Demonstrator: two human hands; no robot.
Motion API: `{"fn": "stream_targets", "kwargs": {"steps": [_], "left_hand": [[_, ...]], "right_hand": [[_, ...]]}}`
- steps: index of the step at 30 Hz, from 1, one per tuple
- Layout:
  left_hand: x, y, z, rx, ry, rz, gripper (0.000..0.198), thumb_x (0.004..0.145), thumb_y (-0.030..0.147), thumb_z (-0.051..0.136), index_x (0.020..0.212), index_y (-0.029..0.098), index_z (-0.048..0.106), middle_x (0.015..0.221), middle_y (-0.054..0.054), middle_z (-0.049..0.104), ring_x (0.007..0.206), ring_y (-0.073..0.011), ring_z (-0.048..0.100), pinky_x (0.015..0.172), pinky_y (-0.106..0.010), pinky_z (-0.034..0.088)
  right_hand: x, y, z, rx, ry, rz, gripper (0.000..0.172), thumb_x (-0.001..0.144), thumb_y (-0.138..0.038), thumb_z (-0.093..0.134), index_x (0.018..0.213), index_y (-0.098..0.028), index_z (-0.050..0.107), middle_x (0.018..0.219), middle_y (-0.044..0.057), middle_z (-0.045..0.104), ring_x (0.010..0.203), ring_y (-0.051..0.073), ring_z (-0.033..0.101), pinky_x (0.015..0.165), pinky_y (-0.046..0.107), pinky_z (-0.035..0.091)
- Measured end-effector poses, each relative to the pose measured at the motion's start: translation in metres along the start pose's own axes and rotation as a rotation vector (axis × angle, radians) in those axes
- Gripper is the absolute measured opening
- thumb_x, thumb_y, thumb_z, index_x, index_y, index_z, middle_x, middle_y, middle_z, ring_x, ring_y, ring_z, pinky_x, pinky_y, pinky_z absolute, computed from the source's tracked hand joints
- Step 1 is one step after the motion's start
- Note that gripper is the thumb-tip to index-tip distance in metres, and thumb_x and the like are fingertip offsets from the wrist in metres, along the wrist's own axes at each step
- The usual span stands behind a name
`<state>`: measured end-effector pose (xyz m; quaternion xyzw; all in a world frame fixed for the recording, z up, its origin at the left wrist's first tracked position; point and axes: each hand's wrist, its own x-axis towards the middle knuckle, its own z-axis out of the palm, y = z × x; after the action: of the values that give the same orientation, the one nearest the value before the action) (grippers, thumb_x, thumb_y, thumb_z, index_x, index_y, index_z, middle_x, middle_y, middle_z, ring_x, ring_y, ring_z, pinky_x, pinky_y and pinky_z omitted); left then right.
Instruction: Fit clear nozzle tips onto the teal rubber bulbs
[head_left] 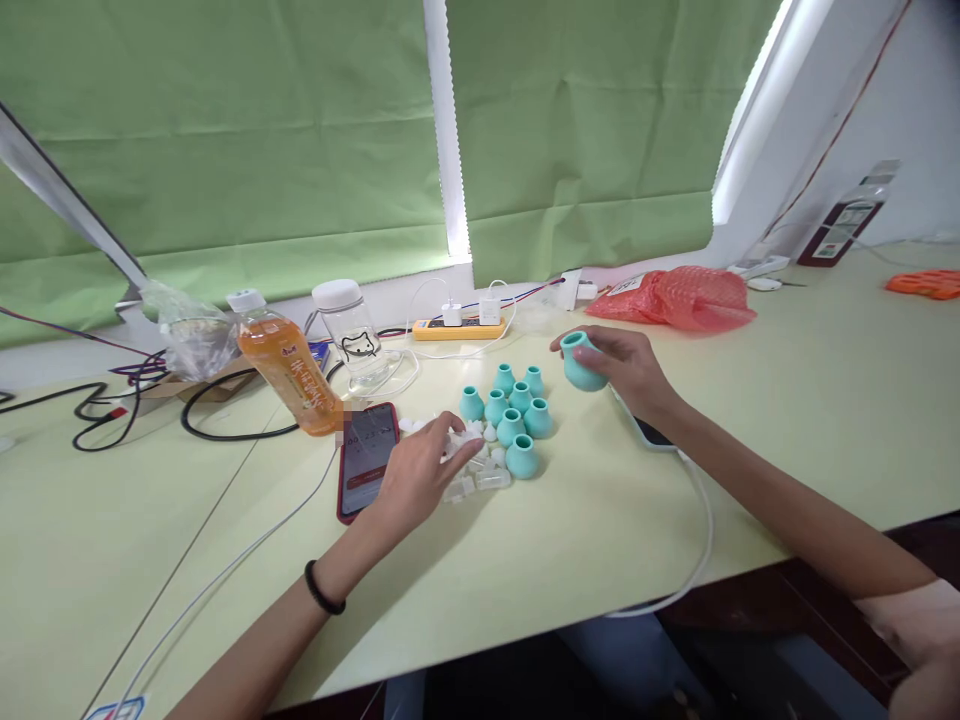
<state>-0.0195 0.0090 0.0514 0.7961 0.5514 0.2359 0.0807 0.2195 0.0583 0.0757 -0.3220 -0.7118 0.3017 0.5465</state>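
My right hand [634,372] holds a teal vase-shaped piece [583,364] above the table, its round opening facing up. Several similar teal pieces [522,457] stand grouped upright on the table between my hands. Just left of them lies a pile of small white and clear plastic parts [493,479]. Over this pile is my left hand [424,468], thumb and fingers bent towards the parts; whether a part is between the fingertips is hard to make out.
A red-edged phone [367,462] lies left of the pile, with an orange drink bottle [289,370] and a clear jar [351,335] behind. A power strip [459,329] and red bubble wrap [675,298] are at the back. Another phone [651,432] sits under my right forearm.
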Motion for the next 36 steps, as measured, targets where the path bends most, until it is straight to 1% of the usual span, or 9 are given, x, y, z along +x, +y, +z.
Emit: {"fn": "stream_targets", "kwargs": {"steps": [3,8,12,16,20,24,30,33,36], "left_hand": [[0.017,-0.014,-0.005,0.126,0.051,0.051,0.021,0.079,0.033,0.04,0.095,0.02,0.043,0.081,-0.002,0.054,0.065,-0.0148,0.052,0.055,-0.024,0.037],[0.057,-0.044,-0.005,0.313,-0.075,0.062,0.025,0.076,0.019,0.041,0.099,0.019,0.048,0.09,-0.006,0.054,0.076,-0.0189,0.054,0.065,-0.029,0.04],[0.08,-0.057,0.012,0.29,-0.176,0.101,0.027,0.069,0.017,0.048,0.096,0.018,0.054,0.08,-0.004,0.059,0.078,-0.019,0.055,0.069,-0.028,0.042],[0.087,-0.058,0.022,0.266,-0.178,0.117,0.03,0.07,0.02,0.049,0.099,0.017,0.054,0.08,-0.005,0.061,0.081,-0.0198,0.055,0.071,-0.028,0.041],[0.081,-0.059,0.019,0.243,-0.128,0.108,0.032,0.073,0.026,0.046,0.103,0.017,0.053,0.079,-0.004,0.063,0.077,-0.0182,0.056,0.068,-0.026,0.042],[0.062,-0.055,0.016,0.242,0.045,0.089,0.033,0.078,0.025,0.04,0.109,0.015,0.047,0.091,-0.006,0.059,0.085,-0.0179,0.053,0.076,-0.029,0.04],[0.023,-0.032,0.024,0.284,0.302,0.084,0.032,0.085,0.026,0.027,0.11,0.014,0.043,0.096,-0.01,0.052,0.093,-0.02,0.046,0.082,-0.034,0.036],[0.006,-0.018,0.03,0.31,0.351,0.133,0.034,0.085,0.028,0.025,0.111,0.013,0.043,0.099,-0.012,0.049,0.095,-0.0226,0.044,0.082,-0.038,0.035],[-0.004,-0.006,0.034,0.323,0.35,0.208,0.039,0.085,0.032,0.026,0.114,0.011,0.04,0.104,-0.014,0.046,0.098,-0.0251,0.041,0.081,-0.04,0.034]], "right_hand": [[0.009,0.033,-0.016,-0.266,0.141,0.016,0.027,0.065,-0.039,0.06,0.076,-0.015,0.059,0.08,0.004,0.055,0.072,0.014,0.051,0.058,0.023,0.042],[0.002,0.085,-0.023,-0.482,-0.063,0.136,0.025,0.065,-0.038,0.058,0.073,-0.014,0.062,0.069,0.003,0.059,0.06,0.013,0.052,0.055,0.024,0.042],[-0.001,0.098,-0.026,-0.491,-0.145,0.156,0.021,0.059,-0.031,0.062,0.073,-0.015,0.063,0.061,0.001,0.06,0.052,0.012,0.052,0.052,0.024,0.043],[-0.001,0.099,-0.026,-0.453,-0.154,0.15,0.018,0.062,-0.028,0.057,0.076,-0.015,0.06,0.073,0.002,0.062,0.06,0.013,0.056,0.056,0.023,0.045],[-0.004,0.099,-0.019,-0.407,-0.15,0.138,0.024,0.062,-0.027,0.058,0.083,-0.016,0.058,0.081,0.003,0.06,0.067,0.013,0.057,0.058,0.022,0.046],[-0.012,0.101,-0.009,-0.381,-0.091,0.144,0.042,0.06,-0.03,0.063,0.097,-0.016,0.051,0.08,0.004,0.059,0.068,0.013,0.056,0.06,0.024,0.047],[-0.023,0.11,0.005,-0.327,-0.043,0.208,0.032,0.067,-0.029,0.061,0.094,-0.014,0.052,0.082,0.005,0.059,0.069,0.013,0.056,0.067,0.028,0.047],[-0.027,0.111,0.011,-0.296,-0.019,0.244,0.025,0.08,-0.027,0.049,0.1,-0.013,0.05,0.094,0.005,0.055,0.079,0.014,0.055,0.07,0.032,0.046],[-0.028,0.11,0.014,-0.275,-0.004,0.266,0.026,0.083,-0.027,0.044,0.105,-0.014,0.047,0.105,0.007,0.051,0.088,0.016,0.053,0.074,0.035,0.045]]}}
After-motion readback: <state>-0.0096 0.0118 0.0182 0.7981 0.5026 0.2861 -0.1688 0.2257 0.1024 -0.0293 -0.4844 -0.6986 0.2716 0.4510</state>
